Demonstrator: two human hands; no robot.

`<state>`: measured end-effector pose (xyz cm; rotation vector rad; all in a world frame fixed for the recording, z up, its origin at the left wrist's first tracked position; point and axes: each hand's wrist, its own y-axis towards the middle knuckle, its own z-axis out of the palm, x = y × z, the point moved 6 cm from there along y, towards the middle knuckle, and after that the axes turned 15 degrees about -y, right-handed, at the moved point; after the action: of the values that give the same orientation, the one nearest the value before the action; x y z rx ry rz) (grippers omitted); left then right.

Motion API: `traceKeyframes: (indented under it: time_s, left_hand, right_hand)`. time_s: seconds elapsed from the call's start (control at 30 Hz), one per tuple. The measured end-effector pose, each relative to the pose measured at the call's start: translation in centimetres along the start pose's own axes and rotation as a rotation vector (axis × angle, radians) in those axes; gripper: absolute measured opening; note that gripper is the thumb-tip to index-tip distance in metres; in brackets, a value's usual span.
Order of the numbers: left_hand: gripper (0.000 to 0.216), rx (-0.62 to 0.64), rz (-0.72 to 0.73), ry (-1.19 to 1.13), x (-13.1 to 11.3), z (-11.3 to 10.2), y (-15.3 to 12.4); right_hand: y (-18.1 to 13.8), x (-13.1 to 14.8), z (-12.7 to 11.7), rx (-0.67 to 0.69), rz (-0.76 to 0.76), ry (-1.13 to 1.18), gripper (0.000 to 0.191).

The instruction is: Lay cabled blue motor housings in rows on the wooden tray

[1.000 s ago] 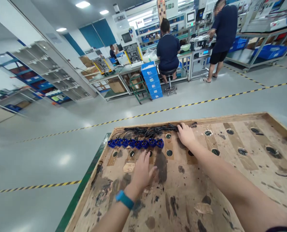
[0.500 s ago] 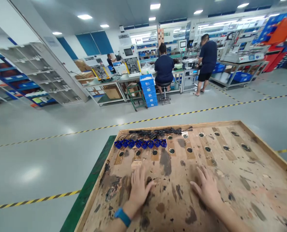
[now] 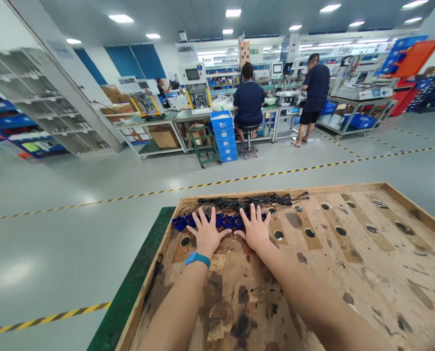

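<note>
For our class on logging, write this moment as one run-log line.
left hand: open, spread at blue parts | right hand: open, spread at same row | black cables: bunched behind row | wooden tray: beneath

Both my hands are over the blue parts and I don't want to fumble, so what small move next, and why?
Perhaps curl the left hand and right hand gently onto the blue parts: both hands are spread open over the row, neither visibly gripping anything, and the cables lie just beyond it.
</note>
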<state>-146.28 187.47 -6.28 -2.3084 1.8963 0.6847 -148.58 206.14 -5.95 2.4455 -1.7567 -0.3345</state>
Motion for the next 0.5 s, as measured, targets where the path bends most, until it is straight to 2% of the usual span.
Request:
traceKeyframes:
  time_s: [0.2, 0.33, 0.4, 0.5]
  left_hand:
    - [0.102, -0.017, -0.025, -0.015, -0.1, 0.9, 1.4]
    - [0.109, -0.033, -0.025, 0.007, 0.0, 0.3, 1.5]
    - [0.110, -0.065, -0.010, 0.045, 0.9, -0.6, 1.0]
    - [0.106, -0.134, -0.036, 0.120, 4.0, -2.4, 0.3]
  right_hand:
    - [1.7, 0.0, 1.2, -0.010, -0.004, -0.046, 0.079]
    - [2.3, 0.1, 1.0, -0.038, 0.005, -0.046, 0.081]
    - [2.1, 0.0, 0.5, -0.051, 0.017, -0.024, 0.084]
    - [0.3, -0.5, -0.3, -0.075, 0.046, 0.009, 0.086]
